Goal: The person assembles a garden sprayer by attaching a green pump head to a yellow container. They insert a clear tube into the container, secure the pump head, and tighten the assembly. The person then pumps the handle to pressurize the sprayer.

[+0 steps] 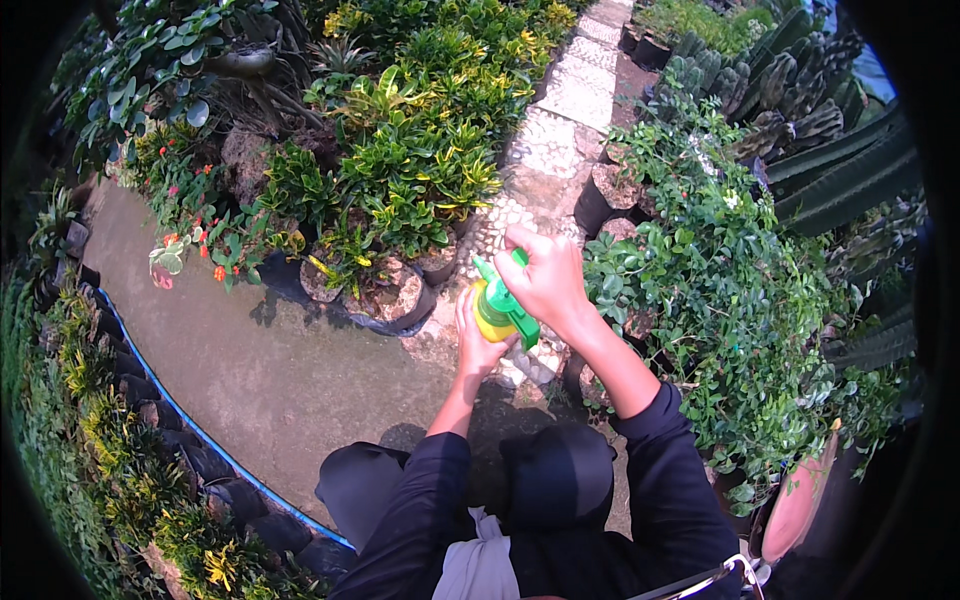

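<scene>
A small pump sprayer with a yellow bottle and a green top (498,300) is held upright or slightly tilted in front of my knees. My left hand (476,342) wraps around the yellow bottle from its left side and below. Over the green top, my right hand (548,280) is closed in a fist on the pump knob, which its fingers mostly hide. The green nozzle points away and to the left, while the green handle sticks out toward me on the near right.
Potted yellow-green shrubs (420,170) stand ahead. Leafy bushes (720,290) and tall cacti (840,160) line the right. A pebbled path (560,130) runs away from me. On the left, a blue hose (200,430) edges the concrete ground (240,350) beside a row of potted plants.
</scene>
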`<state>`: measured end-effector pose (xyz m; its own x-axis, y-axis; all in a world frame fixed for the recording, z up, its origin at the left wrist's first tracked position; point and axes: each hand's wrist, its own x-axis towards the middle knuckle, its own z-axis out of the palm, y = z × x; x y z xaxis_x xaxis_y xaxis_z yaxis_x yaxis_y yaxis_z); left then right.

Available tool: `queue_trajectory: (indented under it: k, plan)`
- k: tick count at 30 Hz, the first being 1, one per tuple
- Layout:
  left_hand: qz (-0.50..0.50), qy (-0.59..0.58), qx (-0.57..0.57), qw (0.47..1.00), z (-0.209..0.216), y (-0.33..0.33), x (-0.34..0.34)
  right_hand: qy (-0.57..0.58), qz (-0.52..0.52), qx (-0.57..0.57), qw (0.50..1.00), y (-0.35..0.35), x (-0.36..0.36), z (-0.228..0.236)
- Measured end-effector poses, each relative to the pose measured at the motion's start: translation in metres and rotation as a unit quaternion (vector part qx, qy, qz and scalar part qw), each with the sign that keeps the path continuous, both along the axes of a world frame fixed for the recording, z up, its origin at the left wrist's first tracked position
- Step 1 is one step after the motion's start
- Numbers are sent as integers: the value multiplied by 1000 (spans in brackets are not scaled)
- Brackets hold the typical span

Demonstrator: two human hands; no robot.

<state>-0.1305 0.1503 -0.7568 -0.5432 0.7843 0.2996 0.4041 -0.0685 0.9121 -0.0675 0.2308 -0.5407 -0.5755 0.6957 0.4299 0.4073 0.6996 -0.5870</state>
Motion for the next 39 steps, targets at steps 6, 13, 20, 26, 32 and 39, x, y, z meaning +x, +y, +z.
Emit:
queue_trajectory:
  k: [6,13,20,26,32,39]
  plan:
    - [-5,2,25,1000,-5,7,4,-20,-23,11,999,1,2,-78]
    - [15,7,-9,1000,-2,0,3,-64,-43,-90,993,-10,34,-102]
    - [12,0,-15,1000,0,3,6,144,70,-477,864,-16,57,-158]
    - [24,0,-19,1000,-5,0,5,167,39,-479,861,-25,53,-161]
    - [26,-6,-7,1000,-4,1,7,172,33,-467,866,-28,53,-159]
    - [25,7,-23,999,-5,1,7,192,60,-488,849,-20,54,-171]
